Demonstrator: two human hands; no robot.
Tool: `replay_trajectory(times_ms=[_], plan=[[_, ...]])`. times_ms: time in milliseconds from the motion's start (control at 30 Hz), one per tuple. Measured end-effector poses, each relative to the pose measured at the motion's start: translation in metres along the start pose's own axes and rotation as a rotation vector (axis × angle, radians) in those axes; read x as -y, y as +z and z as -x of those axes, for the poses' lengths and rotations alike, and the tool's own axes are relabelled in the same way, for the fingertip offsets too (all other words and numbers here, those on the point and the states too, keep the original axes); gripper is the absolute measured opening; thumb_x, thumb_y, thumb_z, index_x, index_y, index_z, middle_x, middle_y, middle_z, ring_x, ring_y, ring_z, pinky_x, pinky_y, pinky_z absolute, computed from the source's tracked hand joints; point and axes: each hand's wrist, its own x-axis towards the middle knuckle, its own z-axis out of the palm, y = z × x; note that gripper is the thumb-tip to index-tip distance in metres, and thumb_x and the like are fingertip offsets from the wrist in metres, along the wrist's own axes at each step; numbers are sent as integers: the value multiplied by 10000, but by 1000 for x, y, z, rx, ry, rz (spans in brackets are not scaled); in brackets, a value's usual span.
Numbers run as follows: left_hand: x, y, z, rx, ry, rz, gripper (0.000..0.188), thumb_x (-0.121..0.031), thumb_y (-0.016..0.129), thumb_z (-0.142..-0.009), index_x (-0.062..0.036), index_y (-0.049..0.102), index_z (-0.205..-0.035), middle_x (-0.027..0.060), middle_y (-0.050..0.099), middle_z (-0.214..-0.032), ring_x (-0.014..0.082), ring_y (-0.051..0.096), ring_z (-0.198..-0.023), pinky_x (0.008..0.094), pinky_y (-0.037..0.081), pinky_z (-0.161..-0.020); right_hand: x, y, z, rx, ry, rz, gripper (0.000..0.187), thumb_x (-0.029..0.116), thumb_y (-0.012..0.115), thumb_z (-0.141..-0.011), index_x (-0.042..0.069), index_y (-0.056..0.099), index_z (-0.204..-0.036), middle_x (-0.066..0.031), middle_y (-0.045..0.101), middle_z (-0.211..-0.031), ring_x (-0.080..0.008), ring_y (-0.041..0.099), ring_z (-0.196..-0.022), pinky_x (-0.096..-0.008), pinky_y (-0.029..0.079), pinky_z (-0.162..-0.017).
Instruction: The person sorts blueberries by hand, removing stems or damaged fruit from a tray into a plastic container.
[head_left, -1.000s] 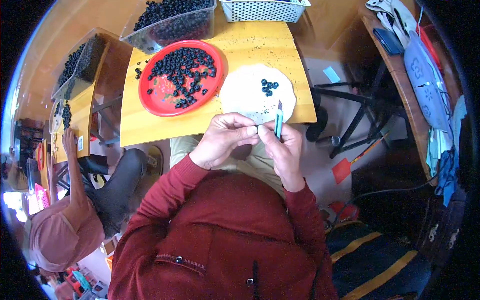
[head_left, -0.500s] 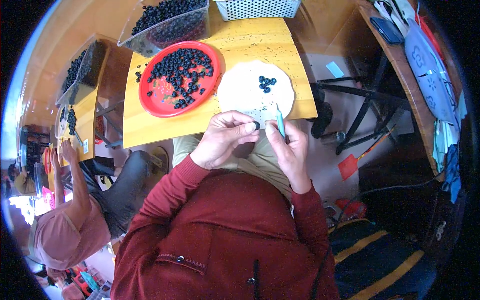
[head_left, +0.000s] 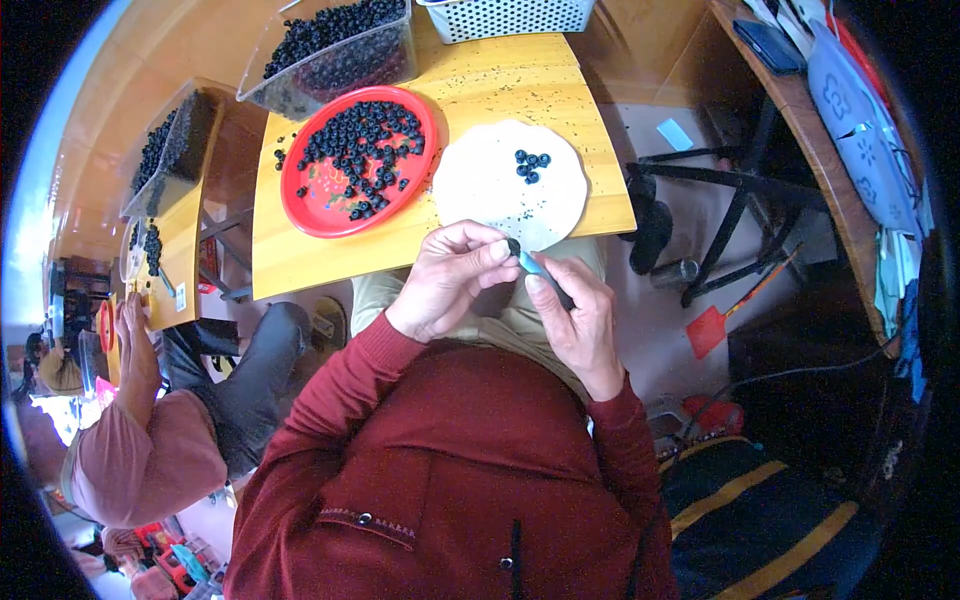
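Note:
Between the thumb and fingertips of my left hand is a small round black piece, its kind too small to make out. My right hand is closed around a slim teal tool, whose tip meets the piece or is right beside it. Beyond my hands a white scalloped plate carries a small cluster of black pieces and dark crumbs. A red round plate to its left holds many similar pieces.
Dark specks litter the yellow wooden table. At its far side stand a clear bin of black pieces and a white perforated basket. On the left a co-worker sits at another table. Black metal legs stand at the right.
The teal tool has tipped over from upright and swung left, so its tip now reaches the black piece. My left hand keeps its hold on the piece.

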Motion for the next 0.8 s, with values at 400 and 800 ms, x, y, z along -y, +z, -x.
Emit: replay_trajectory(times_ms=[400, 800], plan=[[-1, 2, 5, 51, 0, 7, 95, -31, 647, -907, -4, 656, -997, 106, 697, -919, 171, 690, -818, 306, 600, -767, 4, -7, 1, 36, 16, -21, 268, 241, 639, -930, 9, 687, -1055, -138, 591, -728, -278, 602, -636, -368, 461, -574], [-10, 19, 7, 164, 50, -64, 46, -41, 652, -900, -25, 647, -943, 117, 628, -886, 182, 636, -793, 290, 564, -709, -8, -26, 5, 13, 166, -149, 315, 234, 630, -951, -42, 672, -1098, -127, 659, -828, -173, 625, -725, -300, 477, -651]])
